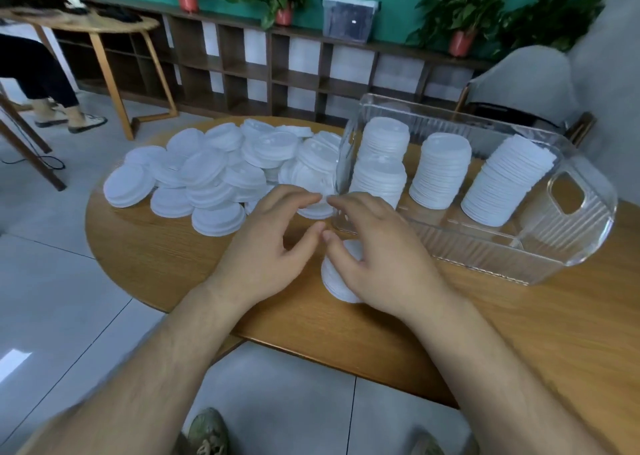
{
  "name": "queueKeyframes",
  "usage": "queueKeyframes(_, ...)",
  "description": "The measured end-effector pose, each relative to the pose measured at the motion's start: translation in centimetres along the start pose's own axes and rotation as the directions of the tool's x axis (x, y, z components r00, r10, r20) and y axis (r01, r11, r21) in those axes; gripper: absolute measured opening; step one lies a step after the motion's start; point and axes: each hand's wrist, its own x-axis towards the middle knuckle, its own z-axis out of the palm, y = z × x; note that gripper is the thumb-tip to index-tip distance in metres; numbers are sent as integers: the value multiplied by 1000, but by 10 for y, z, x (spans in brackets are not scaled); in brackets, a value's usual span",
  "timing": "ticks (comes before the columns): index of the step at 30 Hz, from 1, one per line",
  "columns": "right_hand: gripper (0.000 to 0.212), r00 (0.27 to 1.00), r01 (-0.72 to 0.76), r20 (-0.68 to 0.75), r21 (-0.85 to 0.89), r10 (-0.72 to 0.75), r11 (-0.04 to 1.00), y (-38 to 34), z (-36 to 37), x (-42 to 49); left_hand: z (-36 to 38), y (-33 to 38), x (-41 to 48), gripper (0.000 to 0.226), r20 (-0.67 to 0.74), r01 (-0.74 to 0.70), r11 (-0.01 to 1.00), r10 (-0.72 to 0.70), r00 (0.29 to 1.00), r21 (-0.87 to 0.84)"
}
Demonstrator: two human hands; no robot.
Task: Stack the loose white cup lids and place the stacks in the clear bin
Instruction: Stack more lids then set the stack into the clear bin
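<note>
Right grip [377, 247] lay over a short stack [337, 278] at frame centre; whether it grasped the stack could not be told. Left grip [273, 243] was loosely curled, nothing seen in it. Lids judged light, thin, slippery; best taken by the rims. Loose lids [207, 174] were heaped upper left. The bin [485, 247], right, held stacks, its near corner crowding the hands.

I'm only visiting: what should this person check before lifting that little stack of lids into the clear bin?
1. Little stack squared up: cannot tell; the right hand covers most of it.
2. Grip on it: cannot tell; the left hand holds nothing visible.
3. Room in the clear bin: ok; bare floor along its near side.
4. Rightmost binned stack upright: not ok; it looks tilted.
5. Loose lids all stacked: not ok; a big pile remains.
</note>
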Motion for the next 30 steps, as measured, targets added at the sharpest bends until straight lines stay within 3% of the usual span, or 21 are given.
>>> queueKeyframes(5,48,995,93,52,-96,-89,991,-29,9,49,-29,-11,8,38,-158,-20,980,52,986,199)
queueKeyframes(10,49,978,172,149,-172,-147,970,-55,26,90,-57,-34,9,41,-320,142,925,-24,947,352)
queueKeyframes(15,52,963,218,201,-188,-179,958,-79,47,131,-81,-62,9,45,-449,346,855,-154,880,385)
queueKeyframes(21,60,940,216,304,-188,-152,958,-88,74,173,-93,-92,14,57,-377,469,793,-327,866,389)
queueKeyframes(25,63,919,204,375,-193,-120,960,-83,84,183,-92,-102,16,50,-313,454,798,-348,884,396)
queueKeyframes(30,53,924,210,362,-206,-125,956,-80,90,184,-92,-105,17,38,-299,449,817,-355,886,362)
